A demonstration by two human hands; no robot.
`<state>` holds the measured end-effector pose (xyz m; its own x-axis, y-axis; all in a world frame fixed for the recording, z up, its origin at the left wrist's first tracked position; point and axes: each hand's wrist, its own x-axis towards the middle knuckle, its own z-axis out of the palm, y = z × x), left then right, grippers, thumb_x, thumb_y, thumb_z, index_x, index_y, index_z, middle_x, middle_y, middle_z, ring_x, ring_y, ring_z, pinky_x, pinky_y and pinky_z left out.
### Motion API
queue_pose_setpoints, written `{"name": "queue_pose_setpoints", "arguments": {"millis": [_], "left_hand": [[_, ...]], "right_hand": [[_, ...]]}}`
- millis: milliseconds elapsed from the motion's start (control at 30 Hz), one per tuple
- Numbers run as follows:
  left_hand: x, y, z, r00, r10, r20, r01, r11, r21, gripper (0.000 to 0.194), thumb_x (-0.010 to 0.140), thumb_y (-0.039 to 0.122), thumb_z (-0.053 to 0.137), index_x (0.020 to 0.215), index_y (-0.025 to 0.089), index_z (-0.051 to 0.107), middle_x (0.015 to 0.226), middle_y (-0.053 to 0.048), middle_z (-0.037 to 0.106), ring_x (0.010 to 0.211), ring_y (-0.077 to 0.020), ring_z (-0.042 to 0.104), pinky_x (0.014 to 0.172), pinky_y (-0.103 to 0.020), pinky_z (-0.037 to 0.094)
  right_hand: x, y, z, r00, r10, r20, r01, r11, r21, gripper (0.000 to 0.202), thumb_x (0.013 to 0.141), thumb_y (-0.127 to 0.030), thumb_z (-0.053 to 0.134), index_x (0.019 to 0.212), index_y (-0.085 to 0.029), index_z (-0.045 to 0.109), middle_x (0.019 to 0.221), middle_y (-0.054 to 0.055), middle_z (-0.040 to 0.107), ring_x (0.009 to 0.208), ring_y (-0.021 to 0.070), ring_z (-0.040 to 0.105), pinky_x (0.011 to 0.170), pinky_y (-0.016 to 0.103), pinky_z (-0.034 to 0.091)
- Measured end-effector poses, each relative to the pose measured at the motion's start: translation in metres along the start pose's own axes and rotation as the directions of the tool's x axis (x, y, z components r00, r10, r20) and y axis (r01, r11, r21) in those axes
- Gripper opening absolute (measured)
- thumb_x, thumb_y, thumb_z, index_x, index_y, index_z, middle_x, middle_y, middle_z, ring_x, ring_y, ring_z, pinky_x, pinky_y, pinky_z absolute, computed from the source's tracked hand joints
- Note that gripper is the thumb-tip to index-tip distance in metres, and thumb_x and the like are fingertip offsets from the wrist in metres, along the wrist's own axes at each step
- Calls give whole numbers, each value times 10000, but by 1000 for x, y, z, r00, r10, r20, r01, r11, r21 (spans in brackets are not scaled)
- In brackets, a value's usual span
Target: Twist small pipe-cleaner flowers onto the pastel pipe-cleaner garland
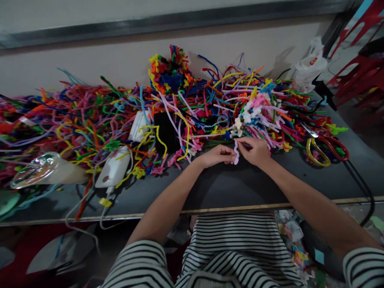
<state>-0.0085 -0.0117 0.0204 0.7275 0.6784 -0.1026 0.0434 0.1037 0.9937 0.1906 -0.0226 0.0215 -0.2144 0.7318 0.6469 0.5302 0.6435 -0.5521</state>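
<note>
Over the dark tabletop, near its front middle, my two hands meet at a short wavy lilac pipe cleaner. My left hand pinches its lower part from the left side. The fingers of my right hand close on its upper end. A long heap of multicoloured fuzzy pipe cleaners spreads behind my hands along the wall. Just beyond my right hand lies a cluster of white, pink and blue fuzzy flowers.
Yellow- and red-handled scissors lie at the right. A white device with a cable and a clear plastic package are at the left. A plastic bag sits at the back right. The table's front edge runs below my forearms.
</note>
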Motion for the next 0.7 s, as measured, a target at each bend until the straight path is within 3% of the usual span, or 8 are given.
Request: {"name": "queue_pose_setpoints", "arguments": {"millis": [167,300,400,467,600,700], "left_hand": [[-5,3,-22,994,73,-86,-66,995,81,368,762,508,799,771,149,716,704,-28,658,608,-87,539,586,-219,426],[-9,8,-38,963,179,-199,-132,964,233,306,826,461,732,762,163,695,711,-10,632,633,-93,536,648,-239,428],[-9,8,-37,939,215,-269,-129,944,304,287,852,431,686,754,163,663,680,6,584,612,-92,506,628,-240,394],[-7,5,-33,911,232,-340,-123,942,312,292,862,421,658,731,163,615,658,21,535,585,-83,469,595,-229,366],[-2,-2,-22,848,243,-470,-105,948,299,310,864,454,636,774,163,581,717,19,521,607,-81,473,582,-212,410],[1,-5,-16,848,236,-475,-114,955,272,327,867,480,635,867,153,632,768,-1,558,659,-98,515,589,-211,458]], "right_hand": [[3,11,-9,985,-97,-144,76,987,-141,181,910,-250,602,955,-220,775,905,59,797,727,201,749,668,316,578],[3,20,-10,981,-153,-121,122,965,-233,157,899,-246,619,942,-241,770,879,51,796,696,198,738,671,321,572],[2,22,-9,984,-152,-96,124,959,-255,157,894,-252,604,907,-239,760,869,43,795,697,194,733,660,317,552],[2,21,-9,992,-119,-40,106,962,-252,151,881,-260,598,869,-233,746,822,29,784,696,190,725,647,306,523],[3,16,-9,975,-2,222,52,974,-219,172,896,-323,595,909,-213,727,773,14,740,679,168,676,621,280,434],[5,11,-8,950,18,311,31,988,-152,318,996,-405,494,966,-183,719,844,49,732,722,160,651,663,276,414]]}}
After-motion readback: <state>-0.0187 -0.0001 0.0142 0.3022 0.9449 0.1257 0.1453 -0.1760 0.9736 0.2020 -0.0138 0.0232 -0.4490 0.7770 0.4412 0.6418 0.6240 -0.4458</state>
